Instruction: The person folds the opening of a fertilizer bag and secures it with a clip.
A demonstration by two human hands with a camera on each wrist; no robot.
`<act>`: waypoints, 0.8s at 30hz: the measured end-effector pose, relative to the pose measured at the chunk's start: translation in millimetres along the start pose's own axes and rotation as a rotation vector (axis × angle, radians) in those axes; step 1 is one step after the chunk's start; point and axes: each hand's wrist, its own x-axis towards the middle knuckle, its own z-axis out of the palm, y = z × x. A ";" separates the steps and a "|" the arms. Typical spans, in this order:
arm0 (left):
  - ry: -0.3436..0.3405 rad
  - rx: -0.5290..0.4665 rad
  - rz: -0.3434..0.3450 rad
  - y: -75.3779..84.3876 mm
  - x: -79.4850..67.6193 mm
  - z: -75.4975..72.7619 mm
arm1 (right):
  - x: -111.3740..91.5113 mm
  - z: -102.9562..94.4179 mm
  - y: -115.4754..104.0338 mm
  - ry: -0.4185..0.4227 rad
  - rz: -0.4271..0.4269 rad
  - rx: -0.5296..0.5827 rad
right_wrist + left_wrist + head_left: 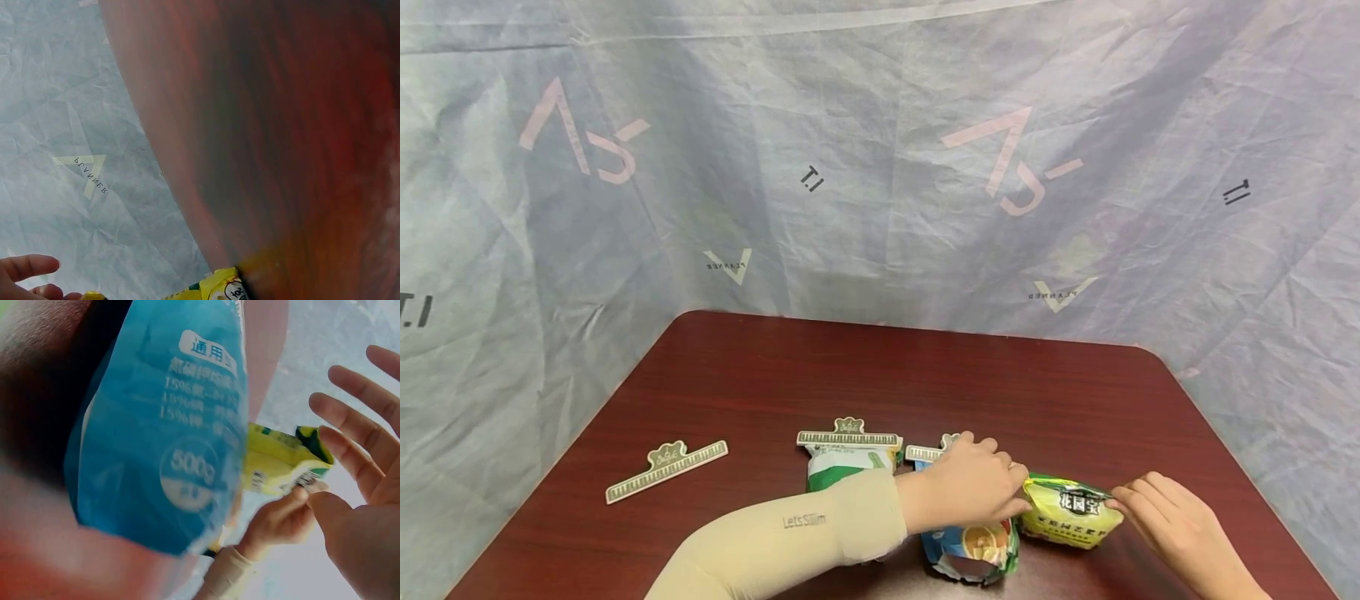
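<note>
A yellow-green packet [1071, 512] with dark lettering stands in front of me on the right. At its top right corner, my right hand [1176, 521] pinches the edge between thumb and fingers. My left hand [973, 483] reaches across a blue bag [951, 546] to the packet's left end; in the left wrist view its fingers [369, 434] are spread, with thumb and index beside the packet's green edge. The blue bag, marked 500g, stands beneath the left hand and is partly hidden by it. A long bag clip [925, 452] sits along its top.
Left of the blue bag stands a white and green bag [842, 464] with a bag clip [850, 437] along its top, partly covered by my left sleeve [790, 533]. Another clip [667, 471] lies loose on the dark red table [880, 375]. Grey cloth [880, 100] hangs behind.
</note>
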 end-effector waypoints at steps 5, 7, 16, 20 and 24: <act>-0.072 -0.067 -0.058 -14.1 -17.9 -10.5 | -4.5 1.6 1.5 0.008 -0.001 -0.003; -0.066 -0.082 -0.095 -21.3 -26.1 -13.2 | -6.5 1.6 2.4 0.012 -0.002 -0.001; 0.063 -0.141 -0.257 -54.8 -61.9 -11.6 | -12.4 0.7 4.2 0.012 -0.007 0.002; 0.079 -0.140 -0.314 -66.4 -76.1 -8.1 | -16.8 1.9 6.2 0.022 -0.013 0.004; 0.131 -0.148 -0.355 -77.2 -88.2 -2.4 | -18.0 2.6 6.6 0.024 -0.015 0.000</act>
